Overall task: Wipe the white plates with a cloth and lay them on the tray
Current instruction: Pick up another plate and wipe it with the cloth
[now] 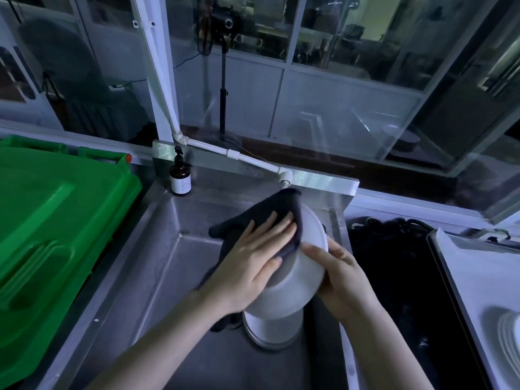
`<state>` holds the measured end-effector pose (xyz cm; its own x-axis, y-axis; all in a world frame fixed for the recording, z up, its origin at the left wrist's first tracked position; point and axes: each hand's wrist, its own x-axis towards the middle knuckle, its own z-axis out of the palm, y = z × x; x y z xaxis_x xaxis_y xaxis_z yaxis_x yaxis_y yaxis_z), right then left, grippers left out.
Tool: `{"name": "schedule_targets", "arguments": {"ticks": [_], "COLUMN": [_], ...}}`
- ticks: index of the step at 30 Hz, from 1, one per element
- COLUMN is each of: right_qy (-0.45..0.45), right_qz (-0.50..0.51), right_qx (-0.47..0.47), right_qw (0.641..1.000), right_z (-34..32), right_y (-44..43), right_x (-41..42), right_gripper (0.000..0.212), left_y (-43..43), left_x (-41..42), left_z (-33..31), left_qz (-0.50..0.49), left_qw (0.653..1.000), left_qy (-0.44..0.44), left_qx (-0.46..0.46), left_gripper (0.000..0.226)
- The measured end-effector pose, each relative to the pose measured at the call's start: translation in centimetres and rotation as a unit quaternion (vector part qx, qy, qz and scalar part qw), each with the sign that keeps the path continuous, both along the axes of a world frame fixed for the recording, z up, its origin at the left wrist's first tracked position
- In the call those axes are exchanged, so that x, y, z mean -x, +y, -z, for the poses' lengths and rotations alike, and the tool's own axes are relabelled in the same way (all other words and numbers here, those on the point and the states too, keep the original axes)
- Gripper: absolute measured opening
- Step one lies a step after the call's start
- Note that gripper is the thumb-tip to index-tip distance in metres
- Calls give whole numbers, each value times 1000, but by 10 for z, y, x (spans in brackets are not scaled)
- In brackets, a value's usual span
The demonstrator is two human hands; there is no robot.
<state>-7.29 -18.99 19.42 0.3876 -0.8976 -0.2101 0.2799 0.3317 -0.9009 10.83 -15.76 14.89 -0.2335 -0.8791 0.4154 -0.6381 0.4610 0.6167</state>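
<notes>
While the left hand (253,263) lies flat on the dark cloth (253,218), the right hand (343,277) holds a white plate (292,280) above the middle of the sink (174,271). The plate stands tilted on its edge. Its inner face is turned toward the left side of the sink and its underside toward the right side. The left fingers (270,229) are straight and spread a little; they press the cloth against the inner face and grip nothing. The right fingers (315,253) curl around the rim on the near right part of the plate, with the thumb on the underside.

The plate is plain white, round and smooth, and a little blurred. The cloth is dark grey – one loose corner hangs down toward the sink floor.

Directly under the held plate, on the sink floor, sits a stack of white plates (270,330). Right of the sink lies the tray (464,277), and another white dish (509,333) rests on it. A brown pump bottle (180,175) stands at the back left corner of the sink – left of the sink is a green bin lid (56,220).
</notes>
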Motion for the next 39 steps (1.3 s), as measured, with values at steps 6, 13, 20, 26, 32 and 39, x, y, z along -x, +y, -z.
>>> {"name": "schedule_targets", "arguments": {"ticks": [6,13,20,26,32,39], "right_qy": [-64,-12,-49,-38,-24,-37], "right_qz": [90,47,72,61,62,79], "right_qx": [-4,-15,18,-9,10,-22], "right_qw": [994,999,996,997,998,996], "right_z": [-8,-1,-20,-8,-7,-1], "right_y": [-4,7,-6,2,3,4], "right_x": [1,-18,-11,-22,-13,-12], "right_gripper": [24,25,26,25,27,31], "left_y": [14,7,5,-3,-15,22], "left_x": [-11,9,-6,12,-14,13], "left_z": [21,5,5,-6,6,19], "left_qz": [-71,-18,-87,-41,-94,-31], "left_qw": [991,998,991,998,991,999], "left_qy": [95,65,97,33,93,30], "left_qx": [-57,4,-5,34,-13,-2], "left_gripper": [53,53,52,51,55,54]}}
